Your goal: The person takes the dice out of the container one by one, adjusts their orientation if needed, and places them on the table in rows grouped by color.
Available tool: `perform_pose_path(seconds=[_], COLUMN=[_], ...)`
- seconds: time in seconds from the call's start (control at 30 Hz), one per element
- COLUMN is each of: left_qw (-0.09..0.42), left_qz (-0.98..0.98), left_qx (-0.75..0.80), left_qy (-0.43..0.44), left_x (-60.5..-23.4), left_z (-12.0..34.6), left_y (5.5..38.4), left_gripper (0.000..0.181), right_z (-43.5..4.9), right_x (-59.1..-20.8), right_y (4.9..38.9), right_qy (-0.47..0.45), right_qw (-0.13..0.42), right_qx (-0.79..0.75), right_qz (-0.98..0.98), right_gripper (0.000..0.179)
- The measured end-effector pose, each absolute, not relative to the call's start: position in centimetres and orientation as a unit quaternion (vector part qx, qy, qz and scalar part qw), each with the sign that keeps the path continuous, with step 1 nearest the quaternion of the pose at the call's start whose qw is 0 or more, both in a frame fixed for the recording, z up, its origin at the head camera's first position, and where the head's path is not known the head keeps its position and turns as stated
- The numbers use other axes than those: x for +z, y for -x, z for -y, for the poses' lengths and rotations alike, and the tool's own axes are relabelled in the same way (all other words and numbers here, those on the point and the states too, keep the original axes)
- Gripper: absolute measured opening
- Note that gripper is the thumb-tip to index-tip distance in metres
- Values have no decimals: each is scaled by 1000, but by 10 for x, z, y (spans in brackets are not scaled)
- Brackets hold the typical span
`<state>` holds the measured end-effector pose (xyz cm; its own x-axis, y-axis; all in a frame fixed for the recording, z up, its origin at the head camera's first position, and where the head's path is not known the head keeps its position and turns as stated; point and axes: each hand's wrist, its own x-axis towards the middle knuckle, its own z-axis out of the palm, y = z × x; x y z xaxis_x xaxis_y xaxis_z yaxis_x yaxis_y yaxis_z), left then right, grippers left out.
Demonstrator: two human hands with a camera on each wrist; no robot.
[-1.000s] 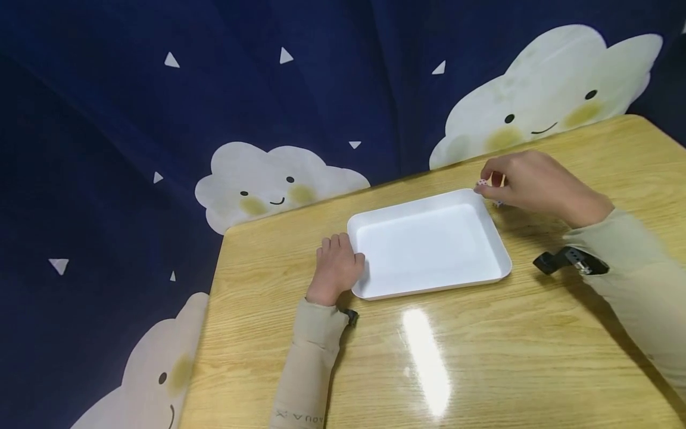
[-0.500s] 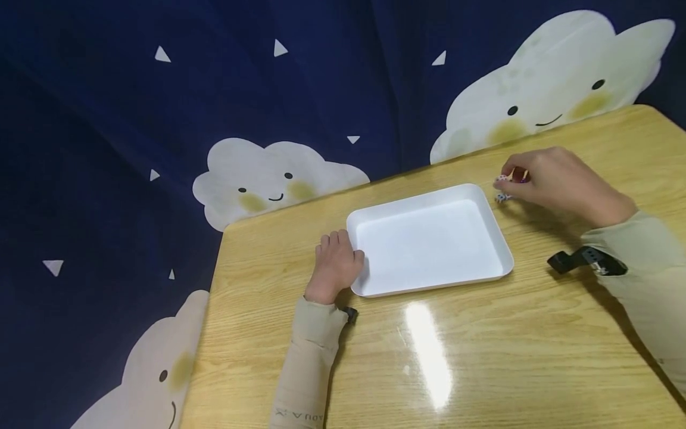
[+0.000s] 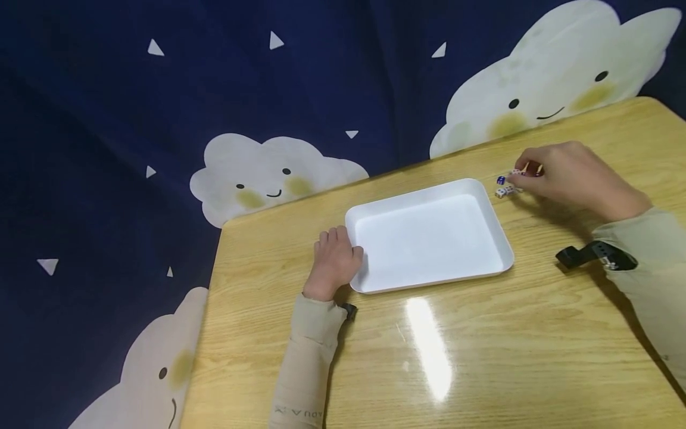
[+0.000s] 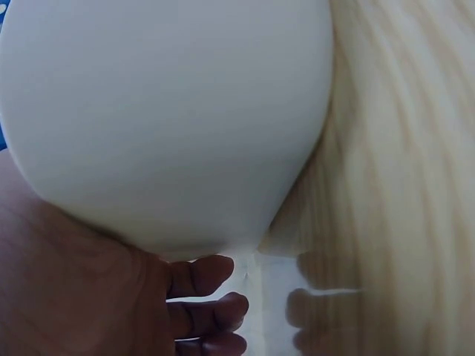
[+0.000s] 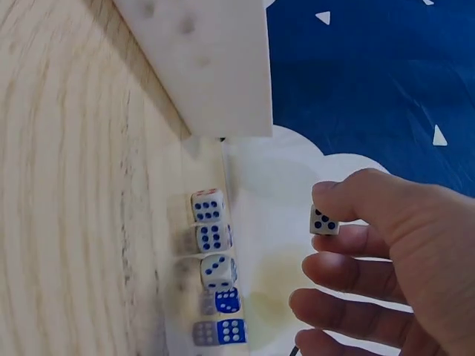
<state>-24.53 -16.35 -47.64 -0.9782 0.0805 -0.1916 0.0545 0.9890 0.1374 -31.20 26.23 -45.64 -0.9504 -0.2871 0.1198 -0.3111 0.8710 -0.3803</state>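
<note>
My right hand (image 3: 576,176) pinches a small white die (image 5: 324,221) with blue pips between thumb and forefinger, raised above the table. Its other fingers are loosely bent. Beneath it, just off the far right corner of a shallow white tray (image 3: 429,241), several more dice lie close together. In the right wrist view they form a row: white dice (image 5: 211,238) at one end, blue dice (image 5: 231,331) at the other. With its thumb over the near-left rim and fingers outside, my left hand (image 3: 333,262) grips the tray. Nothing lies inside the tray.
The tray stands on a wood-grain table (image 3: 375,357), with a bright light reflection in front of it. A dark blue curtain (image 3: 300,89) printed with white clouds hangs along the table's back and left edges. Each wrist wears a black strap (image 3: 595,256).
Holding the die, my right hand has moved right, away from the tray's far right corner. A blue die and white dice on the table have come into sight. The left hand stays on the tray.
</note>
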Motion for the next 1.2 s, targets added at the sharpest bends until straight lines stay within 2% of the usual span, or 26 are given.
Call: perform_pose_path(seconds=[0.37,0.8,1.2], left_qw=[94,93,94], left_qz=[-993,-992,-992], left_qx=[67,71,74], left_qy=[-38,-43,-43], left_x=[-474,-474,-475], left_z=[163,162,162], left_y=[245,245,245], left_gripper=[31,34,35], right_z=[-273,-285,-290], right_x=[-463,-470,-478], right_y=[314,316,317], right_qy=[-130,-124,-138], right_qw=[-2,-9,-34], right_qx=[197,184,181], right_qz=[972,975,973], right_gripper=[36,29,29])
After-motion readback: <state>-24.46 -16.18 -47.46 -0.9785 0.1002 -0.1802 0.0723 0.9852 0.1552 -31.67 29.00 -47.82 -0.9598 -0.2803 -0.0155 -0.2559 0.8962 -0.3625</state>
